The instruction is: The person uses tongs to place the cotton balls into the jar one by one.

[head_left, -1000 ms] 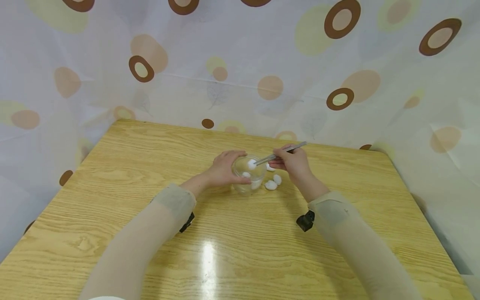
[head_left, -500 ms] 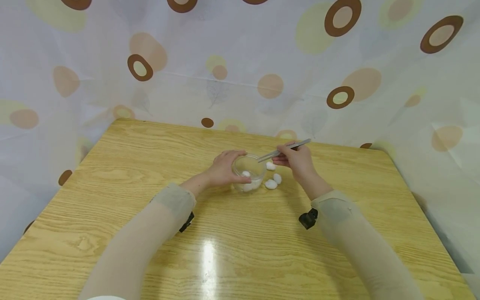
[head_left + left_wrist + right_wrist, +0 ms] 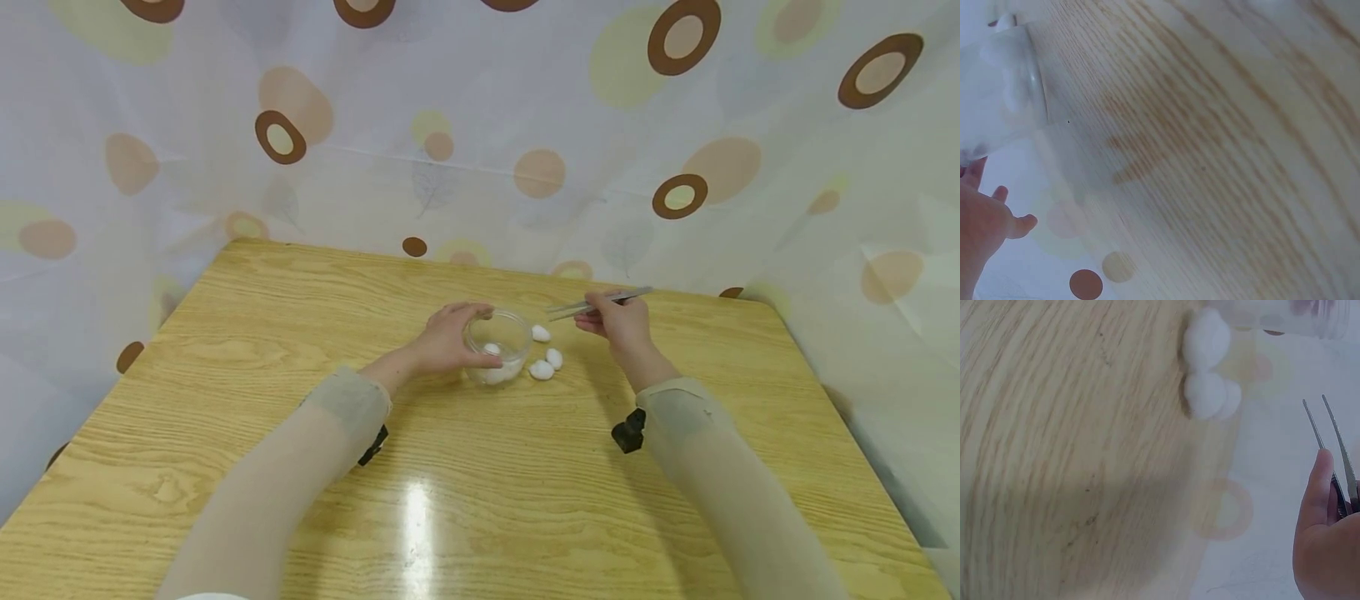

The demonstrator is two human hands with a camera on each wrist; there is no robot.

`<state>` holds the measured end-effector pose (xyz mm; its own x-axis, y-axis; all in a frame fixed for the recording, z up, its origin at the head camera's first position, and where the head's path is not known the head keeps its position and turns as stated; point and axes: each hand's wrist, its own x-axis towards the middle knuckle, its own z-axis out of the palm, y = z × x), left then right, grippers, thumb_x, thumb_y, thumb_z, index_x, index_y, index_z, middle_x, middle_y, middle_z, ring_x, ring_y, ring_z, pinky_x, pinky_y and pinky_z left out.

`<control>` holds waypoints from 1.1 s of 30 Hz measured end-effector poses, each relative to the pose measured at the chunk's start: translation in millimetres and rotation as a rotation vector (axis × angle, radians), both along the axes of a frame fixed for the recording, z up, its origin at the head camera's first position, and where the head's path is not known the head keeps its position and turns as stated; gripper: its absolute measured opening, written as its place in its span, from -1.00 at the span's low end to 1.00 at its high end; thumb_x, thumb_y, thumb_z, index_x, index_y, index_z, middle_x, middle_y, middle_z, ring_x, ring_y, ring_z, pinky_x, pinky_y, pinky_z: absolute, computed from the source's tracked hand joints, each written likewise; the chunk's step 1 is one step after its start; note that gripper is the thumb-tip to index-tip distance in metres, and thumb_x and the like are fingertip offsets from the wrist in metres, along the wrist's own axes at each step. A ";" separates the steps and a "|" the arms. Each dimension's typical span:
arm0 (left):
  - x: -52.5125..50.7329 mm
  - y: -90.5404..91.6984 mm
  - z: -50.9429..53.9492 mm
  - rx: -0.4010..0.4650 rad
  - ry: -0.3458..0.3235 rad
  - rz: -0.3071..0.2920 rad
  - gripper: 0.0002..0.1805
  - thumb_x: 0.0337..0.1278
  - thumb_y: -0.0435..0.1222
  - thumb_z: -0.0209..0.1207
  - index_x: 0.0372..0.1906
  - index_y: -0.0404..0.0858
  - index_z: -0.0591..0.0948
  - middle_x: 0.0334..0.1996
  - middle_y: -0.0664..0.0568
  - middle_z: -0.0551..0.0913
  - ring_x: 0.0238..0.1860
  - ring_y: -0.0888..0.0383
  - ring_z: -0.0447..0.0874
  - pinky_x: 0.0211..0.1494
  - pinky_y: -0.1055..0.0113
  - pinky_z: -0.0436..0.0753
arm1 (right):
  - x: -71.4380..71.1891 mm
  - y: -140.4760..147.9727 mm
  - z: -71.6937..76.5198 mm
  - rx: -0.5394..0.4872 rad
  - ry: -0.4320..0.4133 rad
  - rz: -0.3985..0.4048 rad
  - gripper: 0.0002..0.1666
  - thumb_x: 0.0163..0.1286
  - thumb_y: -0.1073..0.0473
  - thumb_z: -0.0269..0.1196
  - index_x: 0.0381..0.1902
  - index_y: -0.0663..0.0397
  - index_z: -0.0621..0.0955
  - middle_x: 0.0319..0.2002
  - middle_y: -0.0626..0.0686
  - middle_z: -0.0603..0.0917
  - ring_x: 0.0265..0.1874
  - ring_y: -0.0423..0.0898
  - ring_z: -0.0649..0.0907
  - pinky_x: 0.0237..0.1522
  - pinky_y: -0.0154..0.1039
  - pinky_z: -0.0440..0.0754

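My left hand [image 3: 448, 340] holds a clear round bowl [image 3: 517, 332], thumb on the near side and fingers on the far side. Inside it lie white cotton balls [image 3: 492, 349], partly hidden by the thumb. To the right of the bowl are three more cotton balls [image 3: 542, 370] on the table, two close together and one farther back. My right hand [image 3: 624, 325] pinches metal tweezers [image 3: 633, 292], which point left, above and to the right of the loose cotton balls. In the right wrist view the tweezers' [image 3: 1344, 450] tips stand apart with nothing between them.
The wooden table [image 3: 337, 517] reaches back to a patterned cloth [image 3: 480, 125] hung behind it and along both sides. A black wrist camera [image 3: 628, 431] sits under the right sleeve, and another [image 3: 372, 446] under the left. Light reflects off the table's front.
The tweezers let go of a cotton ball into the bowl. My right hand has drawn away to the right, and the tweezers' tips have spread. The left hand stays on the bowl.
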<state>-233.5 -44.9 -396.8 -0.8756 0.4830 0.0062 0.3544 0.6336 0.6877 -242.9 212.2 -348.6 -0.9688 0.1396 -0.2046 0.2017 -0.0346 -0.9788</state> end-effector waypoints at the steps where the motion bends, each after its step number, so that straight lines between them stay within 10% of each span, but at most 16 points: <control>1: 0.2 -0.1 -0.1 0.002 -0.001 -0.001 -0.08 -0.09 0.07 0.33 0.40 -0.08 0.20 0.35 0.07 0.32 0.47 -0.03 -0.08 0.46 -0.11 -0.16 | -1.7 1.3 -2.9 0.008 -0.018 -0.011 -0.90 0.38 0.25 0.11 -0.31 0.16 0.42 -0.66 -0.05 0.60 -0.65 -0.23 0.67 -0.42 -0.39 0.67; 12: 0.6 -0.6 -3.5 0.007 -0.001 0.004 -0.09 -0.09 0.06 0.34 0.38 -0.09 0.22 0.32 0.08 0.36 0.47 -0.04 -0.10 0.46 -0.13 -0.16 | -20.1 6.1 -29.5 0.095 -0.153 -0.066 -0.84 0.36 0.16 0.15 -0.26 0.14 0.43 -0.72 -0.04 0.58 -0.74 -0.24 0.64 -0.47 -0.39 0.66; 23: -0.3 0.5 -3.0 0.009 -0.006 0.001 -0.08 -0.11 0.08 0.34 0.39 -0.08 0.22 0.33 0.10 0.35 0.47 -0.02 -0.10 0.46 -0.11 -0.15 | -24.1 4.9 -38.6 0.205 -0.234 -0.059 -0.39 0.36 0.04 0.15 0.23 0.34 0.36 -0.59 -0.01 0.58 -0.71 -0.24 0.65 -0.23 -0.26 0.68; 33: -1.4 -0.5 -2.9 0.014 0.021 -0.003 -0.08 -0.11 0.05 0.35 0.38 -0.10 0.23 0.31 0.07 0.38 0.47 -0.06 -0.08 0.45 -0.13 -0.14 | -28.0 1.6 -41.3 0.217 -0.216 -0.073 -0.71 0.35 0.12 0.16 -0.06 0.16 0.44 -0.58 -0.02 0.58 -0.68 -0.23 0.67 -0.25 -0.27 0.68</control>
<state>-234.9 -45.5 -399.7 -0.8738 0.4852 0.0310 0.3705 0.6232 0.6888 -270.9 213.8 -390.0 -0.8921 0.2698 -0.3625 0.4105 0.1484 -0.8997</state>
